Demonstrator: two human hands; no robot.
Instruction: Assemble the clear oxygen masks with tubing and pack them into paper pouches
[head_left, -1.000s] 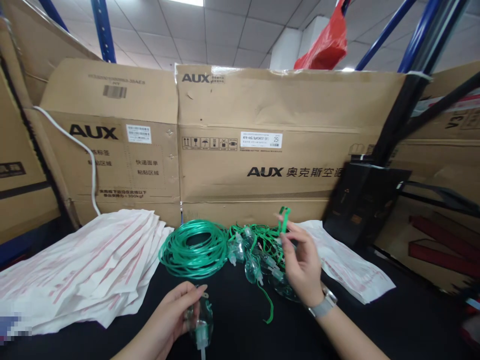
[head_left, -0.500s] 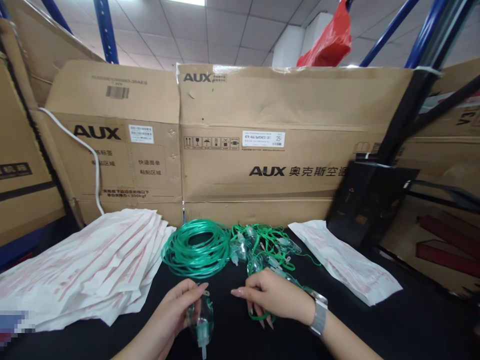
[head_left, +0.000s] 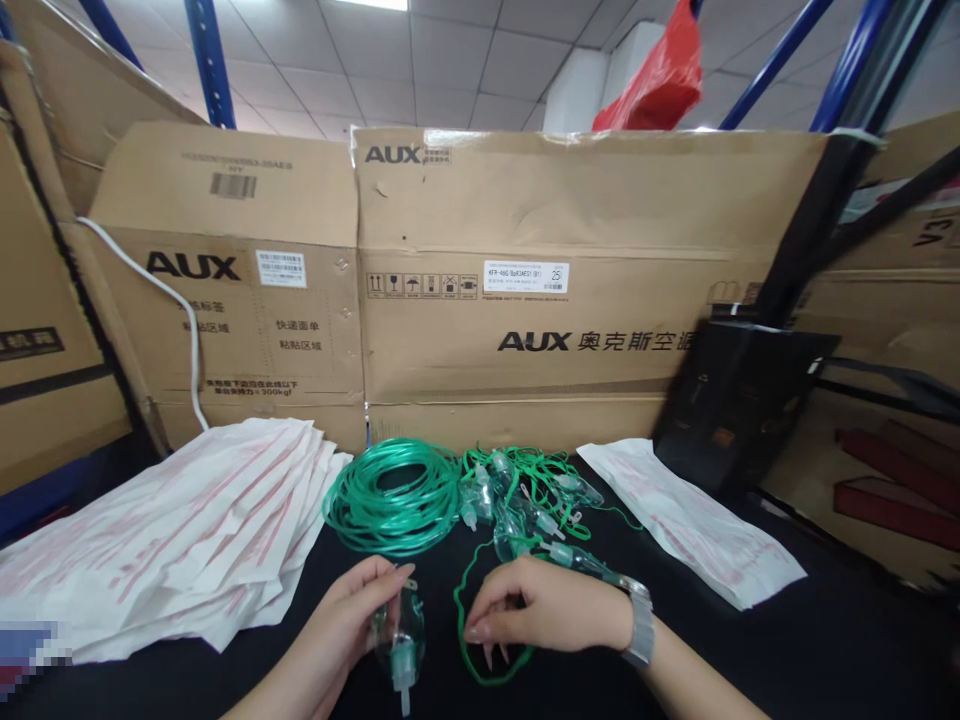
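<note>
A clear oxygen mask (head_left: 406,625) with a green connector is in my left hand (head_left: 358,612), its thumb and fingers closed on the upper edge. The pale nozzle points down toward me. To the right, my right hand (head_left: 551,605) has its fingers curled and pinched on a thin green elastic strap (head_left: 491,682), which loops around and below the fingertips. Where the strap's other end goes is hidden behind the hand. Just beyond lies a heap of clear masks (head_left: 480,495) with tangled green straps. A coil of green tubing (head_left: 352,510) rests left of that heap.
Stacked white pouches with pink print (head_left: 202,530) lie on the left. One more white pouch (head_left: 694,520) is at the right, near a black bag (head_left: 739,400). A cardboard panel (head_left: 577,210) stands behind the black table surface (head_left: 600,670).
My right hand has turned slightly and its fingers have curled in, with the green strap now spread into a wider loop. The left hand and its mask have hardly moved.
</note>
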